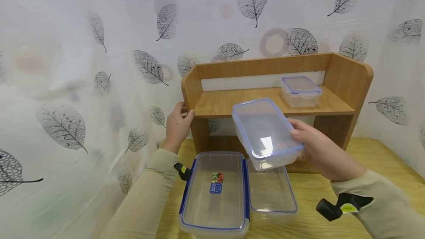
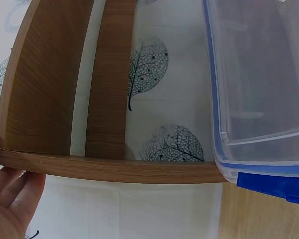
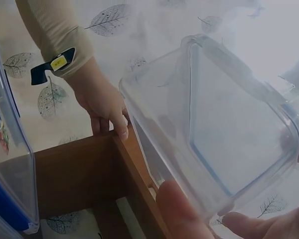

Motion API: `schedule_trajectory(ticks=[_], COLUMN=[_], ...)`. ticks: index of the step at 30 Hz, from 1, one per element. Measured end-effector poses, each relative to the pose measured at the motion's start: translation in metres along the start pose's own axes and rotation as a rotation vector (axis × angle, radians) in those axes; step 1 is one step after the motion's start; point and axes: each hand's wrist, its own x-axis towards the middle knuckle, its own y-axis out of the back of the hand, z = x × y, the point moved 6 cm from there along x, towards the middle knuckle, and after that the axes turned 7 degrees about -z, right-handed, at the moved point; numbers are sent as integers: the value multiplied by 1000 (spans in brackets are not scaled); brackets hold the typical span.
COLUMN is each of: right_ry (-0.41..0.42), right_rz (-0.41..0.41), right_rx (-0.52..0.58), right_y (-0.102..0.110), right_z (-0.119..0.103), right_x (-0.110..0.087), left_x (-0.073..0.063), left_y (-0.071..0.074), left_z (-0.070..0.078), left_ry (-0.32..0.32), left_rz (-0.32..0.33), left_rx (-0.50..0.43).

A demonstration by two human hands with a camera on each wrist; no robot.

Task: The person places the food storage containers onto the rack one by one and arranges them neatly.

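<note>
My right hand [image 1: 318,145] grips a clear food container [image 1: 265,128] with a pale blue rim by its right side. It is tilted in the air in front of the shelf; in the right wrist view the fingers curl round the container's [image 3: 159,114] edge. My left hand [image 1: 179,124] holds the left side panel of the wooden shelf [image 1: 239,102] at the height of its board. The left wrist view has that hand [image 2: 12,199] at the panel's edge, thumb and fingers on either side. A smaller lidded container [image 1: 300,91] stands on the shelf board's right part.
On the table [image 1: 375,194] before the shelf sit a large lidded container [image 1: 216,202] with dark blue clips and a label, and beside it another clear container [image 1: 272,191]. A leaf-patterned curtain [image 1: 116,40] hangs behind and at the left.
</note>
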Motion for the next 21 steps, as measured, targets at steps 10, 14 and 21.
schedule_trajectory(ticks=[10, 14, 21], right_ry=[7, 19, -14], right_rz=[39, 35, 62], right_rx=[-29, -12, -11], right_y=[-1, -1, 1], right_z=[-7, -6, -3], right_x=[20, 28, 38], left_x=[-1, -1, -1], left_y=[1, 1, 0], left_z=[0, 0, 1], left_ry=[9, 16, 17], left_rz=[3, 1, 0], left_rx=[1, 2, 4])
